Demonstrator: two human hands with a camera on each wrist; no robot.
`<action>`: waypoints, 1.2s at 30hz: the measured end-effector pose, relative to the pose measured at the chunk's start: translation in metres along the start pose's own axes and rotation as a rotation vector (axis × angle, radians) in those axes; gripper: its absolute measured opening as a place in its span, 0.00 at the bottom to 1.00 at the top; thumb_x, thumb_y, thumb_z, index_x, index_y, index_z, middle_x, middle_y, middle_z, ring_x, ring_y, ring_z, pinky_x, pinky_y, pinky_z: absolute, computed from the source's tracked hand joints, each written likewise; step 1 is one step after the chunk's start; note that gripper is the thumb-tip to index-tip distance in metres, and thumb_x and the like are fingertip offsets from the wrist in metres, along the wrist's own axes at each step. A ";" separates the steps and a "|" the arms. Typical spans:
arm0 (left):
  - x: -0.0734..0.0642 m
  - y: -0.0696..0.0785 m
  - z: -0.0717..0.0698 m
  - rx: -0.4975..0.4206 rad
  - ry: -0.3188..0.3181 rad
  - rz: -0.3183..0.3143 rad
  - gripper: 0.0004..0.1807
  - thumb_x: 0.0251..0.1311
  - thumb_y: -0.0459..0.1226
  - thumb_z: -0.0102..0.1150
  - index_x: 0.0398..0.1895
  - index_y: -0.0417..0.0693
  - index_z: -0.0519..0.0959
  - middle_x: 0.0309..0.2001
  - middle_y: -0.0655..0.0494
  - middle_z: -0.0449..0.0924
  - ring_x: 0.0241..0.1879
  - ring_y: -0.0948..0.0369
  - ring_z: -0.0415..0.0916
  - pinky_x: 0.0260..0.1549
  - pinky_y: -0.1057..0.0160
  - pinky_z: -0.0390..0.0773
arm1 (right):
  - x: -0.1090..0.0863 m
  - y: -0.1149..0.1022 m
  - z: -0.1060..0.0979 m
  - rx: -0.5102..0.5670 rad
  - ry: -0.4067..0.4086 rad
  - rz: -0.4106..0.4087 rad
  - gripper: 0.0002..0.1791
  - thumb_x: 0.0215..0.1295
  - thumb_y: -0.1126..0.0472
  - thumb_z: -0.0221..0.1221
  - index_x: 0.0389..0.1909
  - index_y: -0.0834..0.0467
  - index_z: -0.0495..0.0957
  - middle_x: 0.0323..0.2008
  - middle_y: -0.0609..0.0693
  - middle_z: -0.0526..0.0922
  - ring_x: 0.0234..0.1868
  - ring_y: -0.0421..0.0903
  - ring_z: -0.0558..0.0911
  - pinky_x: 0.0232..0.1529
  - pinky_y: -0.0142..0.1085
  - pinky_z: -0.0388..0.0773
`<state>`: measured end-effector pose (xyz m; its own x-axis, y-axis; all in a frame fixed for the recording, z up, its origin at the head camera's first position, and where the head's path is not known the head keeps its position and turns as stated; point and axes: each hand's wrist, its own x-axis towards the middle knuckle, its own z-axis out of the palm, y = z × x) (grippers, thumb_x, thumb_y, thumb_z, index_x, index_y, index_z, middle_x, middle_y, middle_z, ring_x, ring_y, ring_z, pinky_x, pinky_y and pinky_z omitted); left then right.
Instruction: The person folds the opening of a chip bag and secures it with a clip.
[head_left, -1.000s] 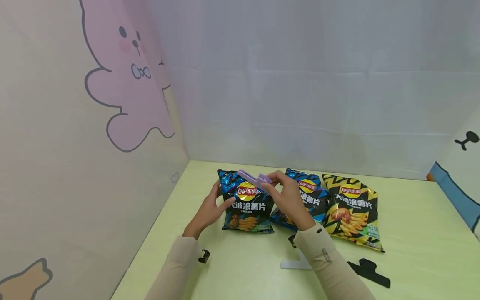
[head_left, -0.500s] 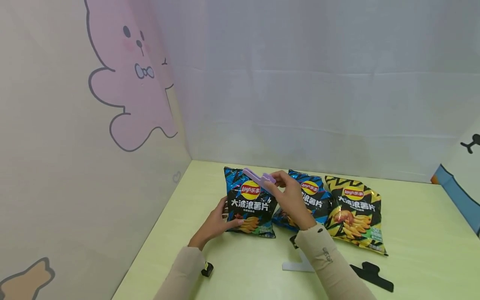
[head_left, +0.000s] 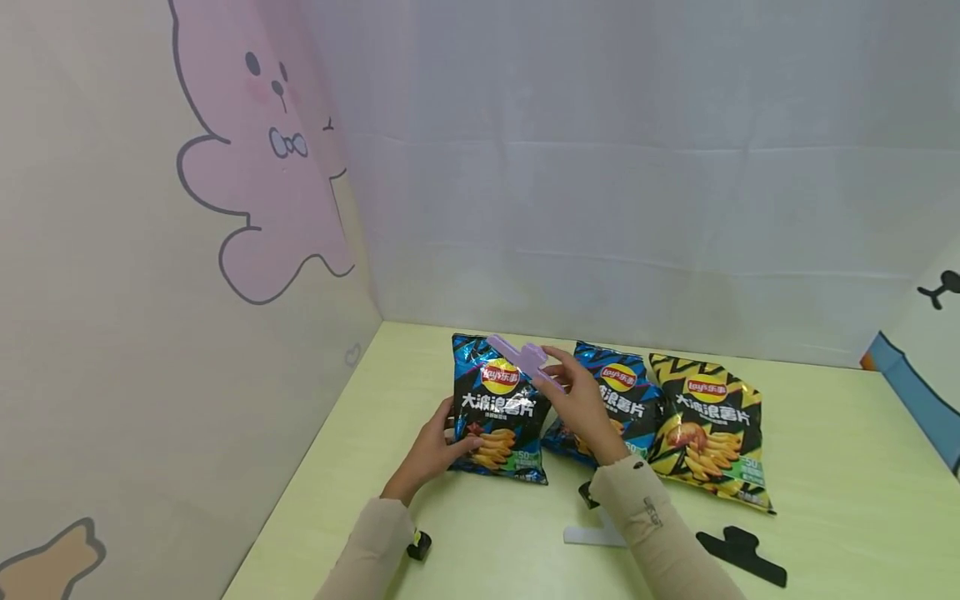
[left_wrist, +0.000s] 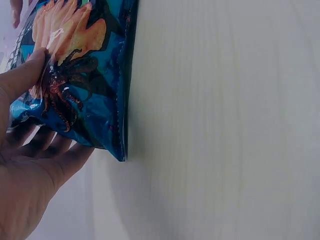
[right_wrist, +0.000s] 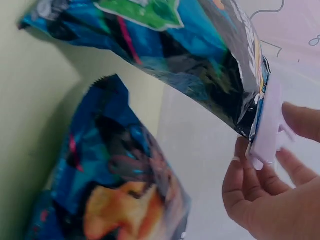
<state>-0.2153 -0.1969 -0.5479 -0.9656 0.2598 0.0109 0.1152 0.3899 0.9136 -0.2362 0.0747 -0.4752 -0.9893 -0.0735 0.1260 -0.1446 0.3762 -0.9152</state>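
Observation:
My left hand (head_left: 429,454) holds the lower left side of a blue and black potato chip bag (head_left: 498,417), thumb in front and fingers behind. The left wrist view shows this grip on the bag (left_wrist: 85,95) closely. A light purple bag clip (head_left: 528,360) lies slantwise across the bag's upper right corner; in the right wrist view the clip (right_wrist: 267,122) sits along the bag's top edge. Beside the clip is my right hand (head_left: 581,404), its thumb and fingers spread loosely around the clip's end. Some fingertips appear to touch it, partly behind the bag corner.
Another blue chip bag (head_left: 618,387) leans close on the right, with a yellow and black chip bag (head_left: 705,425) beyond it. A black bag clip (head_left: 741,554) and a white clip (head_left: 595,536) lie on the pale table (head_left: 840,467), the white one partly under the right sleeve.
My left hand has slid lower on the bag, which now faces forward more. The purple clip has turned flatter against the bag corner, and my right fingers have loosened from its handle.

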 end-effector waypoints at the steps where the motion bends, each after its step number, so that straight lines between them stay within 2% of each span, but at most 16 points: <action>1: 0.000 -0.001 0.000 0.001 0.007 0.001 0.46 0.71 0.43 0.71 0.84 0.46 0.55 0.70 0.38 0.73 0.66 0.40 0.75 0.57 0.43 0.84 | -0.001 0.002 0.000 0.007 -0.002 0.012 0.34 0.77 0.63 0.64 0.80 0.54 0.66 0.59 0.64 0.83 0.53 0.59 0.84 0.50 0.48 0.84; 6: -0.001 -0.003 0.001 0.010 0.040 -0.001 0.43 0.72 0.42 0.69 0.83 0.45 0.56 0.70 0.37 0.72 0.67 0.38 0.74 0.57 0.42 0.83 | -0.007 0.008 0.005 0.035 -0.027 0.094 0.39 0.75 0.63 0.65 0.82 0.56 0.60 0.67 0.69 0.76 0.58 0.62 0.83 0.54 0.52 0.84; 10: 0.000 -0.002 0.000 0.016 0.056 -0.024 0.43 0.73 0.42 0.68 0.83 0.46 0.57 0.70 0.36 0.72 0.67 0.38 0.74 0.58 0.41 0.83 | -0.011 0.012 0.013 0.051 -0.056 0.164 0.46 0.74 0.61 0.67 0.86 0.52 0.53 0.75 0.70 0.66 0.64 0.65 0.81 0.58 0.58 0.83; 12: 0.001 -0.002 -0.001 0.024 0.059 -0.032 0.43 0.73 0.43 0.68 0.83 0.46 0.57 0.69 0.36 0.73 0.67 0.38 0.74 0.59 0.40 0.82 | -0.013 0.014 0.017 0.052 -0.057 0.172 0.49 0.74 0.61 0.67 0.86 0.51 0.48 0.78 0.72 0.61 0.66 0.67 0.80 0.63 0.63 0.77; 16: 0.004 -0.002 -0.002 0.048 0.072 -0.041 0.43 0.73 0.43 0.68 0.83 0.45 0.57 0.69 0.36 0.73 0.68 0.37 0.73 0.61 0.38 0.79 | -0.017 0.016 0.024 0.069 -0.069 0.161 0.53 0.73 0.63 0.68 0.87 0.49 0.43 0.78 0.75 0.57 0.63 0.69 0.82 0.64 0.64 0.76; 18: 0.005 -0.002 -0.002 0.051 0.074 -0.048 0.43 0.73 0.44 0.67 0.83 0.45 0.57 0.70 0.36 0.72 0.69 0.37 0.72 0.62 0.37 0.78 | -0.019 0.017 0.027 0.078 -0.080 0.148 0.53 0.73 0.64 0.68 0.87 0.49 0.43 0.78 0.76 0.58 0.60 0.69 0.84 0.61 0.62 0.79; 19: 0.006 -0.003 -0.002 0.052 0.071 -0.049 0.43 0.73 0.44 0.67 0.83 0.45 0.56 0.70 0.36 0.72 0.69 0.37 0.72 0.63 0.37 0.78 | -0.021 0.018 0.029 0.088 -0.088 0.145 0.53 0.73 0.65 0.68 0.87 0.48 0.44 0.79 0.75 0.57 0.59 0.69 0.84 0.57 0.60 0.83; 22: 0.008 -0.002 -0.002 0.048 0.068 -0.054 0.43 0.74 0.44 0.66 0.84 0.46 0.56 0.70 0.36 0.72 0.69 0.37 0.71 0.63 0.36 0.76 | -0.025 0.019 0.032 0.103 -0.109 0.133 0.51 0.73 0.65 0.67 0.87 0.49 0.47 0.79 0.74 0.57 0.60 0.70 0.83 0.54 0.58 0.85; 30: 0.017 -0.001 -0.003 0.065 0.076 -0.034 0.41 0.76 0.45 0.64 0.83 0.42 0.56 0.68 0.33 0.73 0.68 0.36 0.72 0.65 0.34 0.73 | -0.031 0.018 0.041 0.067 -0.134 0.175 0.47 0.72 0.63 0.69 0.86 0.49 0.55 0.80 0.70 0.59 0.71 0.74 0.73 0.65 0.61 0.77; 36: 0.020 -0.002 -0.003 0.036 0.076 -0.070 0.41 0.77 0.47 0.63 0.83 0.42 0.56 0.69 0.33 0.73 0.68 0.36 0.73 0.64 0.35 0.74 | -0.031 0.018 0.045 0.076 -0.149 0.178 0.48 0.71 0.65 0.69 0.85 0.53 0.55 0.80 0.71 0.57 0.72 0.74 0.71 0.67 0.61 0.75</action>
<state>-0.2359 -0.1954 -0.5485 -0.9864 0.1631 -0.0204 0.0536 0.4362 0.8982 -0.2072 0.0425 -0.5129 -0.9844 -0.1496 -0.0921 0.0390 0.3249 -0.9449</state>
